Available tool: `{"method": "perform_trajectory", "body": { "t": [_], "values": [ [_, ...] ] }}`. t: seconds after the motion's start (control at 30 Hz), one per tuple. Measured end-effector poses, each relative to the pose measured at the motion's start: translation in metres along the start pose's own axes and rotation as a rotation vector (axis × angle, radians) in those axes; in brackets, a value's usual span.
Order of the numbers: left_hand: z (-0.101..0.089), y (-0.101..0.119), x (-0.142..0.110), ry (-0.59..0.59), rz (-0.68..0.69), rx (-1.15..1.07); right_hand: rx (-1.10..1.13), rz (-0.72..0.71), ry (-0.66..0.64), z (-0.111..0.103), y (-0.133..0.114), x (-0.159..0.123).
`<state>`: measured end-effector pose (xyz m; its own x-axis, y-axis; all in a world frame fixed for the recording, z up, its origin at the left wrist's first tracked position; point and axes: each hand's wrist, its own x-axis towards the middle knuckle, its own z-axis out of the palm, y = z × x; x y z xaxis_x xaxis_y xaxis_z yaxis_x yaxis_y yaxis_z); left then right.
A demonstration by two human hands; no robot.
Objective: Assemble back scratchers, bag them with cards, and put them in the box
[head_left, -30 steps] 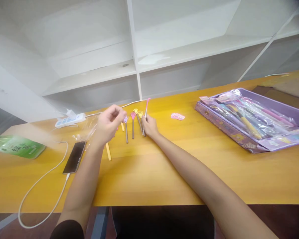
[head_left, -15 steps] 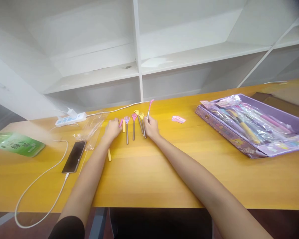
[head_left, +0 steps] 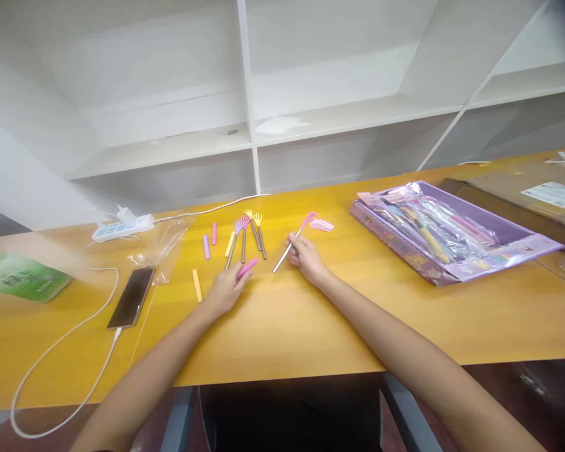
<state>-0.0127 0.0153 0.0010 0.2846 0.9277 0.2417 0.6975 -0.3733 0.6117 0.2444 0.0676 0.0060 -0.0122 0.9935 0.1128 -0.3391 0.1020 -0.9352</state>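
- Table [head_left: 320,339]: under the purple box [head_left: 398,263], which holds wrapped items
- Left hand [head_left: 226,290]: well left of the box, pinching the pink tube [head_left: 248,269]
- Right hand [head_left: 307,258]: nearer the box, fingertips pinching the metal rod [head_left: 281,259], tilted
- Claw-tipped rods [head_left: 243,250]: left of the box
- Pink label [head_left: 322,225]: just left of the box

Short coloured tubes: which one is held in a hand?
The pink tube in the left hand; the four other tubes, one also pink, lie on the table.
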Motion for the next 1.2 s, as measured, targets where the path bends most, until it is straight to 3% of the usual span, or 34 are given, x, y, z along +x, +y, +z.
{"method": "perform_trajectory", "body": {
  "t": [0.1, 0.33, 0.6, 0.93, 1.2],
  "values": [
    [0.011, -0.006, -0.005, 0.023, 0.056, -0.033, 0.052, -0.022, 0.034, 0.0, -0.002, -0.011],
    [-0.005, -0.009, -0.002, -0.03, 0.106, -0.037, 0.113, -0.144, 0.019, 0.02, -0.013, -0.032],
    [-0.003, -0.018, -0.003, -0.092, 0.241, 0.024, 0.007, -0.19, 0.104, 0.019, -0.012, -0.038],
    [0.019, -0.014, -0.014, -0.008, 0.31, 0.128, -0.145, -0.321, 0.003, 0.012, -0.023, -0.043],
    [0.005, -0.023, -0.001, 0.141, 0.402, 0.133, -0.156, -0.204, -0.157, 0.008, -0.018, -0.033]
  ]
}}
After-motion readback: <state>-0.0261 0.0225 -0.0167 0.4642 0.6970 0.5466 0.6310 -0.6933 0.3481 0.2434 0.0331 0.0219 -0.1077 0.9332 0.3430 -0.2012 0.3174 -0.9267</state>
